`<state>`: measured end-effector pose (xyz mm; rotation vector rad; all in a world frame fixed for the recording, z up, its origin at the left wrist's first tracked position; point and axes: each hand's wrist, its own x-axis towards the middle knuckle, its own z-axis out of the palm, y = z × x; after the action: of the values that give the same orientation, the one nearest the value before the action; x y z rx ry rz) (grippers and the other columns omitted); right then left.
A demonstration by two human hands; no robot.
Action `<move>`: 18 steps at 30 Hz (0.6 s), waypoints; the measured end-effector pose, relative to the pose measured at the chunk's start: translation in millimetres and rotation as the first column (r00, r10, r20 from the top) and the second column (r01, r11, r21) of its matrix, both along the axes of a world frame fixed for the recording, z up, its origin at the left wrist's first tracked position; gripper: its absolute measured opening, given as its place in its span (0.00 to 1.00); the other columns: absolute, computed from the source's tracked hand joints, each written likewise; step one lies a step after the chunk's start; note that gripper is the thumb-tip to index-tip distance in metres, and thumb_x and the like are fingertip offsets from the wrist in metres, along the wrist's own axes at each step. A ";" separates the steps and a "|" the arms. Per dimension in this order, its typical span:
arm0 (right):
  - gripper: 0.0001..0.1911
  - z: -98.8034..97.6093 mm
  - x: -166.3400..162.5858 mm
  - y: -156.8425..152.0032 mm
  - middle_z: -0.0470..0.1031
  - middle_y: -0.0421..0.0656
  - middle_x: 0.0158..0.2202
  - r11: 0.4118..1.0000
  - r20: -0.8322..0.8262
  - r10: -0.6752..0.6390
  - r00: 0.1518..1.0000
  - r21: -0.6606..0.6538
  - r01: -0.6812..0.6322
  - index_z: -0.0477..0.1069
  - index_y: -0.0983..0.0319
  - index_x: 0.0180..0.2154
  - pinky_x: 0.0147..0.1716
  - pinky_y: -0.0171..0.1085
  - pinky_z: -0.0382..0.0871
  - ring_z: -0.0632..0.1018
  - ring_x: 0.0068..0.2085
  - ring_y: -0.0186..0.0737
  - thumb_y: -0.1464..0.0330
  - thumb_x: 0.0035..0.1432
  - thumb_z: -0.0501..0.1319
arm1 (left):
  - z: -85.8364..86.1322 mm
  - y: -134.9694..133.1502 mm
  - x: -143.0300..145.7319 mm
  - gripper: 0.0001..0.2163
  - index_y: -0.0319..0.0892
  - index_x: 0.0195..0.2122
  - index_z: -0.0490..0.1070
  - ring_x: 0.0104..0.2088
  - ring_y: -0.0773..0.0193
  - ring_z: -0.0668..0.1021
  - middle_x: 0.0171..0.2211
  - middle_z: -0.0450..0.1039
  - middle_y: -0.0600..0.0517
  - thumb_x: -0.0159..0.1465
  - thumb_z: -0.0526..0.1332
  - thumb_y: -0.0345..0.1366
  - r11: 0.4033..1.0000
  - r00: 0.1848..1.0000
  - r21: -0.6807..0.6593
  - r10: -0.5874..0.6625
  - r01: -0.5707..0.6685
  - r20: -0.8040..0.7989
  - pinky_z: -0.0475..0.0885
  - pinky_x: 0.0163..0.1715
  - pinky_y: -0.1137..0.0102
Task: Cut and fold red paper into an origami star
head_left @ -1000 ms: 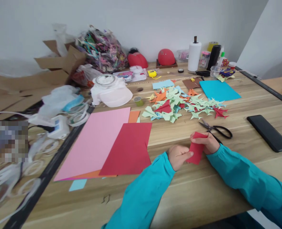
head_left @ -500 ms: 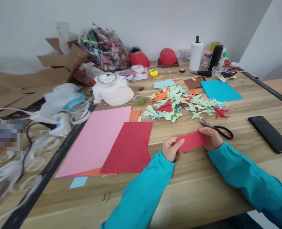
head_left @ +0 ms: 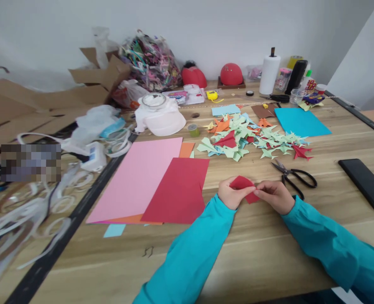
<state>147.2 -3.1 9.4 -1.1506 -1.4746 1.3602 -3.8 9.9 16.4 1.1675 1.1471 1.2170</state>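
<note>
Between my hands is a small piece of red paper (head_left: 241, 183), bent over and curved, held just above the table. My left hand (head_left: 230, 193) grips its left side with the thumb on top. My right hand (head_left: 275, 196) pinches its right edge, the thumb meeting the left thumb there. Black-handled scissors (head_left: 290, 172) lie partly spread beyond my right hand. Left of my hands, a larger red sheet (head_left: 177, 190) rests on a pink sheet (head_left: 139, 177). Past my hands is a pile of folded paper shapes (head_left: 237, 135), mostly pale green, some red, orange and blue.
A black phone (head_left: 366, 183) lies at the right. Blue paper (head_left: 301, 121) sits behind the scissors. A white cap (head_left: 161, 118), a yellow tape measure (head_left: 212, 96) and a paper roll (head_left: 269, 75) stand farther back. Cables (head_left: 60, 198) and a cardboard box (head_left: 101, 78) fill the left.
The red paper, flat and stretched between both hands before, is now bent over. My right hand has come in toward the left, and its thumb and fingers now pinch the paper's edge.
</note>
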 end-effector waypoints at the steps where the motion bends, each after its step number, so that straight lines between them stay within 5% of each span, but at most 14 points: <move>1: 0.12 -1.1 0.0 -1.0 0.71 0.40 0.21 1.000 0.028 0.009 1.000 0.014 -0.009 0.71 0.64 0.24 0.25 0.33 0.62 0.68 0.24 0.32 0.60 0.48 0.62 | 0.1 -0.5 1.0 0.12 0.36 0.23 0.74 0.25 0.63 0.75 0.23 0.75 0.49 0.38 0.70 0.36 1.000 1.000 -0.005 -0.015 0.015 -0.004 0.72 0.29 0.70; 9: 0.15 1.0 2.0 -2.5 0.67 0.38 0.18 0.997 0.108 0.057 0.993 0.036 -0.061 0.70 0.65 0.21 0.24 0.32 0.58 0.65 0.22 0.31 0.60 0.50 0.60 | -1.4 0.9 1.3 0.16 0.35 0.29 0.75 0.23 0.68 0.72 0.21 0.74 0.51 0.38 0.70 0.36 0.997 0.998 -0.051 0.065 -0.064 0.014 0.71 0.27 0.72; 18: 0.14 6.4 0.3 -5.0 0.67 0.38 0.17 0.998 0.052 0.054 0.997 -0.032 -0.052 0.70 0.65 0.19 0.22 0.32 0.58 0.65 0.21 0.31 0.61 0.47 0.62 | -13.2 11.2 -4.5 0.21 0.36 0.31 0.75 0.19 0.70 0.71 0.19 0.72 0.54 0.33 0.71 0.35 0.968 0.949 -0.222 0.176 -0.117 0.263 0.68 0.21 0.74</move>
<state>147.5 -8.1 15.8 -1.1827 -1.5358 1.4028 -8.3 21.1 3.2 0.7372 1.1263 1.2974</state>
